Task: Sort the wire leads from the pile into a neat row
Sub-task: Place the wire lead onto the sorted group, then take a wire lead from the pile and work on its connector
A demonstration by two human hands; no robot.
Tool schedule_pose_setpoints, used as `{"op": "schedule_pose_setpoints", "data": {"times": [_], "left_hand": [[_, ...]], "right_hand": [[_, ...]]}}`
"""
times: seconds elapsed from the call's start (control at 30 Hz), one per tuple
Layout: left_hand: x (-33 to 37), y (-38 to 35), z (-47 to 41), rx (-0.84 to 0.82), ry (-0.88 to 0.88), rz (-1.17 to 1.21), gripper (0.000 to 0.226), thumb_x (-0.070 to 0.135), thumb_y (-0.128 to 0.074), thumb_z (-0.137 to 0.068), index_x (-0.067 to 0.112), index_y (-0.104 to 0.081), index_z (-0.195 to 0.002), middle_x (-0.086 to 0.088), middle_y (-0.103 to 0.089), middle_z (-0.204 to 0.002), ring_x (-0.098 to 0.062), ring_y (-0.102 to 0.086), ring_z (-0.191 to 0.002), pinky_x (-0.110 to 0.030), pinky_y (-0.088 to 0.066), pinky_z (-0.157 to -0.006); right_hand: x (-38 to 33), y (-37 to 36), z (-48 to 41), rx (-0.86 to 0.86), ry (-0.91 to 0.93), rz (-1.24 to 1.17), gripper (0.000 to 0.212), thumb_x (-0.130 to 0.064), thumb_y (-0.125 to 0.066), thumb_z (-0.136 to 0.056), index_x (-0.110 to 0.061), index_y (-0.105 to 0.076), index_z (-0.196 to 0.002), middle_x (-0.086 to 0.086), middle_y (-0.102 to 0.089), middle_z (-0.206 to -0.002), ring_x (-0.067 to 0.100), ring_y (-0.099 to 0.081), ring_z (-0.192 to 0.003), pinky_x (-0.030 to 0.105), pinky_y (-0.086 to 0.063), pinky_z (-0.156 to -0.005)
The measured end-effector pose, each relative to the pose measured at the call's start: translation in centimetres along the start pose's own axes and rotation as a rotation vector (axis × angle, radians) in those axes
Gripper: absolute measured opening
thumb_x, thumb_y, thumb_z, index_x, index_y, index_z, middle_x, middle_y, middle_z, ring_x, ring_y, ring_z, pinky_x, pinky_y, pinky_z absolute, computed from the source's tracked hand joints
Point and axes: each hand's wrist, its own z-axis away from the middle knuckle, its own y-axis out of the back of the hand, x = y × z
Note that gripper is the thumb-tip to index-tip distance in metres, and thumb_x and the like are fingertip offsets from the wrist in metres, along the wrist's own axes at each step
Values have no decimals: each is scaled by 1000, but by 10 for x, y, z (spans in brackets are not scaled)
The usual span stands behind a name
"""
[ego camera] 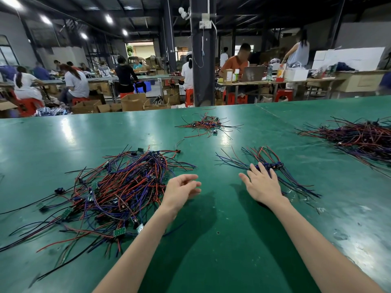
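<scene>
I saw the left grip (182, 190) at lower centre, fingers loosely curled and holding nothing, just beside the right edge of the pile (118, 187) of red, blue and black wire leads at lower left. The right grip (261, 185) lay palm down, fingers spread, fingertips touching the row (273, 165) of leads right of centre on the green table (211, 240)

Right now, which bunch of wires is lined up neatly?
The bunch by the right hand; its wires lie side by side, the others are tangled.
</scene>
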Motion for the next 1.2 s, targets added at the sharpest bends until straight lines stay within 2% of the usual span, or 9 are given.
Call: {"op": "schedule_pose_setpoints", "data": {"times": [0.17,0.3,0.37,0.53,0.7,0.9,1.0,1.07,1.2], "left_hand": [[8,36,-7,423,-467,-875,28,3,-54,-91,7,-64,-117,-9,-67,-109,-22,-56,-103,-37,-49,-92],[7,61,-12,559,-221,-1270,32,13,-52,-91,12,-58,-122,-11,-57,-122,-29,-45,-115,-41,-39,-95],[4,66,-14,539,-163,-1270,29,19,-53,-93,13,-60,-121,-10,-60,-118,-29,-49,-113,-41,-41,-94],[3,70,-13,626,-308,-1127,20,20,-62,-91,8,-66,-106,-11,-66,-104,-30,-54,-103,-39,-41,-88],[17,58,-8,667,-650,-870,16,12,-59,-92,0,-59,-102,-16,-64,-94,-31,-55,-91,-44,-47,-83],[25,23,8,514,-964,-611,13,10,-56,-94,1,-58,-104,-8,-61,-93,-23,-57,-83,-32,-48,-74],[19,1,16,349,-1002,-628,15,13,-53,-94,1,-57,-102,-8,-60,-92,-17,-55,-82,-28,-47,-74],[12,-8,18,239,-986,-693,13,12,-56,-92,3,-58,-101,-8,-62,-92,-16,-55,-82,-26,-45,-74],[2,-11,20,68,-837,-738,12,10,-62,-90,6,-60,-100,-4,-64,-96,-20,-59,-87,-31,-47,-78]], "right_hand": [[-10,0,6,112,72,69,59,-51,-15,-101,-18,-35,-146,-3,-14,-160,16,4,-148,44,4,-117],[-32,-3,14,154,207,59,56,-50,-20,-101,-18,-44,-140,-1,-18,-159,15,2,-148,43,4,-118],[-43,-7,18,127,266,26,53,-49,-23,-101,-19,-46,-138,-1,-18,-159,14,2,-148,43,6,-118],[-52,-9,26,97,347,-77,47,-44,-32,-101,-19,-47,-137,-4,-24,-157,11,-2,-148,38,4,-118],[-53,-7,29,165,360,-154,40,-39,-40,-100,-19,-52,-132,-4,-36,-151,10,-13,-146,33,0,-117],[-62,-3,35,273,408,-318,27,-27,-53,-95,-17,-63,-119,-4,-60,-126,13,-41,-129,26,-21,-106],[-74,8,44,124,389,-781,17,-13,-62,-90,-11,-71,-104,-1,-70,-102,8,-58,-99,22,-41,-91],[-84,17,52,-65,308,-1168,15,-5,-59,-90,-11,-72,-95,-4,-70,-86,-3,-61,-77,14,-44,-74],[-92,25,58,-263,147,-1620,24,-11,-44,-95,-11,-67,-88,5,-67,-84,13,-62,-78,25,-44,-70]]}}
